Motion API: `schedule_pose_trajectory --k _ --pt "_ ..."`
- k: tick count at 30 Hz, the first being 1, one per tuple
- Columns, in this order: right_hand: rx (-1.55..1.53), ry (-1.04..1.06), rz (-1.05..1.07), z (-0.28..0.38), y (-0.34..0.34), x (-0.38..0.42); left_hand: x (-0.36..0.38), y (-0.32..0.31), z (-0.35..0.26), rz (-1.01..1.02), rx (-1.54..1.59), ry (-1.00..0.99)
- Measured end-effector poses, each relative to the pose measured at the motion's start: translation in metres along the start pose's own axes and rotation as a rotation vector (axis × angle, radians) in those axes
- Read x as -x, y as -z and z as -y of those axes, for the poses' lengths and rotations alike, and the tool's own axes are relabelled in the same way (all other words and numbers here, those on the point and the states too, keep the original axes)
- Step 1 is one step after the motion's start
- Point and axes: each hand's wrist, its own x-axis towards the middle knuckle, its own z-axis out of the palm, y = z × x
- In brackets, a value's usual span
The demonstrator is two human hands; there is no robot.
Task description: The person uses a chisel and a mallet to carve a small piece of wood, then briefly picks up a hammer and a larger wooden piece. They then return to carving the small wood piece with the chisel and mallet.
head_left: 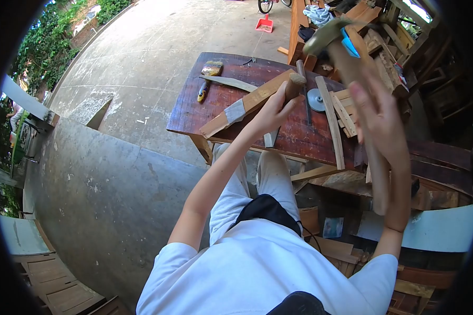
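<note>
On the dark red wooden table (194, 113) lies a wooden block (247, 104) with a pale patch on its side. My left hand (276, 109) is closed round the wooden handle of a chisel (296, 81), whose pale blade end shows below the block. Raised at the right, my right hand (376, 115) grips a hammer (344, 58) by its wooden handle; the hammer and hand are blurred by motion. The hammer head is up and to the right of the chisel, apart from it.
A paintbrush (209, 79) and a curved pale strip (231, 82) lie at the table's left. Right of the block are a metal bar (306, 102), a grey disc (316, 100) and long wooden strips (330, 123). Piled lumber (386, 63) and a red dustpan (264, 24) stand beyond.
</note>
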Motion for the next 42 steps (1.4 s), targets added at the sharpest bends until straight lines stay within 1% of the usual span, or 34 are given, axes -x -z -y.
schedule_pose_trajectory --k 1,3,4,5,6,8,9,11,12,15,17,19,20,21,24,25,27,28,29,31,32,33,35,36,37,39,40,41,42 --pt "-0.002 -0.001 -0.003 -0.003 0.0 -0.002 0.001 0.001 -0.002 0.003 0.003 0.016" --pt "-0.012 0.127 0.2 -0.007 0.003 -0.01 -0.001 0.002 -0.002 0.003 0.007 0.027" --pt "-0.019 0.037 0.166 0.006 0.009 -0.005 0.0 0.003 -0.001 -0.002 0.023 0.047" --pt "-0.019 0.037 0.173 0.01 0.012 -0.005 0.002 0.004 0.001 -0.007 0.038 0.067" --pt "-0.076 0.047 0.102 0.011 0.015 -0.005 0.001 0.004 0.002 -0.013 0.038 0.071" --pt "-0.169 0.086 -0.026 0.014 0.011 -0.006 -0.003 0.0 0.005 -0.058 -0.036 -0.097" --pt "-0.17 0.084 -0.025 0.008 0.008 -0.01 -0.003 0.0 0.005 -0.058 -0.036 -0.095" --pt "-0.052 0.041 0.186 -0.01 0.0 -0.016 -0.002 0.0 0.002 -0.021 0.032 0.02" --pt "-0.133 0.005 0.222 -0.013 -0.005 -0.015 0.0 0.001 0.001 -0.015 0.032 0.022" --pt "-0.062 -0.012 0.205 0.01 0.016 -0.015 0.001 0.007 0.003 -0.042 0.018 0.0" --pt "-0.103 -0.003 0.177 0.013 0.017 -0.015 -0.001 0.005 0.008 -0.022 0.039 0.035" --pt "-0.151 0.063 -0.075 0.01 0.008 -0.017 -0.004 0.002 0.008 -0.029 0.024 0.01" --pt "-0.064 0.056 -0.074 0.001 0.001 -0.017 -0.005 0.002 0.007 -0.034 0.003 -0.018" --pt "-0.069 0.055 -0.076 0.001 0.001 -0.016 -0.003 0.002 0.007 -0.03 0.0 -0.016" --pt "-0.015 0.039 0.189 0.003 0.006 -0.016 -0.004 0.005 0.005 -0.04 0.027 0.013" --pt "-0.016 0.036 0.19 0.006 0.01 -0.016 -0.004 0.006 0.005 -0.037 0.037 0.026" --pt "-0.079 0.076 0.001 0.014 0.017 -0.015 -0.004 0.006 0.007 -0.04 0.052 0.042" --pt "-0.152 0.089 -0.038 0.012 0.016 -0.019 -0.004 0.005 0.007 -0.044 0.039 0.034" --pt "-0.152 0.09 -0.035 0.006 0.012 -0.02 -0.005 0.005 0.006 -0.047 0.024 0.026" --pt "0.007 0.025 0.124 -0.012 -0.001 -0.02 -0.005 0.006 0.007 -0.058 0.034 0.009" --pt "-0.132 0.07 0.192 -0.017 -0.011 -0.021 -0.005 0.005 0.008 -0.067 0.05 -0.008" --pt "-0.13 0.072 0.186 -0.01 -0.003 -0.021 -0.007 0.006 0.008 -0.063 0.052 -0.012" --pt "-0.086 0.001 0.198 0.009 0.013 -0.02 -0.004 0.011 0.007 -0.065 0.06 0.044" --pt "-0.113 0.028 0.088 0.009 0.013 -0.018 -0.004 0.011 0.007 -0.071 0.062 0.046" --pt "-0.111 0.026 0.095 0.008 0.011 -0.02 -0.004 0.01 0.008 -0.072 0.042 0.037" --pt "-0.181 0.135 -0.086 0.005 0.002 -0.024 -0.005 0.008 0.01 -0.067 0.022 0.03" --pt "-0.098 0.079 -0.051 0.0 -0.006 -0.022 -0.006 0.007 0.011 -0.069 0.028 0.009" --pt "-0.102 0.078 -0.056 -0.004 -0.008 -0.023 -0.007 0.007 0.011 -0.067 0.032 -0.012" --pt "-0.046 0.097 0.065 -0.005 -0.008 -0.026 -0.006 0.008 0.009 -0.061 0.03 -0.013"
